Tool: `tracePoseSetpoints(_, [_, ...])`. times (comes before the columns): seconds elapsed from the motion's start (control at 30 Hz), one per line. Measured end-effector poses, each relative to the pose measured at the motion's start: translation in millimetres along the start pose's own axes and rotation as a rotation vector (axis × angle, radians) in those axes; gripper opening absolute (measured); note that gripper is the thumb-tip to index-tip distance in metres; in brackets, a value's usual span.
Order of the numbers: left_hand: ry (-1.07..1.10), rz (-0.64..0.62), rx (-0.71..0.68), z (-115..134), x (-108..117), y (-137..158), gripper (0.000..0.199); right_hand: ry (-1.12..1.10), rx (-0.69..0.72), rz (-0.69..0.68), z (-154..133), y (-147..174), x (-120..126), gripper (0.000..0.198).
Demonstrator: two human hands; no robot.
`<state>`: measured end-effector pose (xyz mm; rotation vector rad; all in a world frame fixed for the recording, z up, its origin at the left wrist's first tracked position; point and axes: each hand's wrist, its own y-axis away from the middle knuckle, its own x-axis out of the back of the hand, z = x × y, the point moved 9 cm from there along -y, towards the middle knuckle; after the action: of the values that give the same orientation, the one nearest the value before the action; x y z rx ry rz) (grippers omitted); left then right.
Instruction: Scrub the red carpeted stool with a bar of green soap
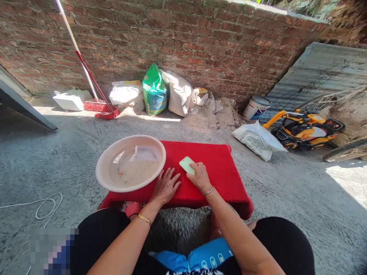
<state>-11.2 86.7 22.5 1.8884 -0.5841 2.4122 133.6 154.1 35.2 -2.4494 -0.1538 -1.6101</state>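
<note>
My right hand (200, 177) has its fingers closed on a pale green, flat oblong block (187, 164) with rounded corners and a small hole near its far end. The block rests on a red cloth (200, 152) that covers a low table; its underside is hidden, so I cannot tell whether it is a brush. Flat on the same cloth lies my left hand (167, 186), fingers spread, just right of a pale pink basin (101, 173). Clear water with a few dark specks stands in the basin, which sits on the table's left part.
Against the brick wall (200, 34) stand a green bag (155, 95), white sacks (179, 91), a broom and a red dustpan (107, 113). To the right are a bucket (255, 107), a white sack (259, 139) and a yellow toy excavator (309, 128). A hose (53, 206) lies at left.
</note>
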Motion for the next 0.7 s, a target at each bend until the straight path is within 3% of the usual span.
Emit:
tracePoseSetpoints(0.07, [-0.004, -0.01, 0.004, 1, 0, 0, 0.037, 0.047, -0.033, -0.032, 18, -5, 6, 0.045])
tracePoseSetpoints(0.17, [0.003, 0.003, 0.004, 2, 0, -1, 0.037, 0.168, -0.215, -0.011, 97, 0, 44, 0.045])
tracePoseSetpoints(0.27, [0.018, 0.024, 0.008, 1, 0, 0, 0.036, 0.297, -0.497, 0.064, 184, 20, 94, 0.047])
tracePoseSetpoints(0.33, [0.018, 0.029, 0.009, 1, -1, 0, 0.036, 0.334, -0.577, 0.129, 209, 29, 113, 0.049])
tracePoseSetpoints(0.4, [0.011, 0.029, 0.01, 0, -1, 1, 0.036, 0.298, -0.487, 0.183, 194, 27, 108, 0.049])
tracePoseSetpoints(0.6, [-0.005, 0.022, 0.003, -2, -3, 2, 0.036, 0.024, -0.048, 0.122, 35, -8, 15, 0.046])
tracePoseSetpoints(0.7, [-0.007, 0.018, 0.003, -2, -3, 1, 0.036, -0.005, 0.043, 0.046, -4, -22, -10, 0.044])
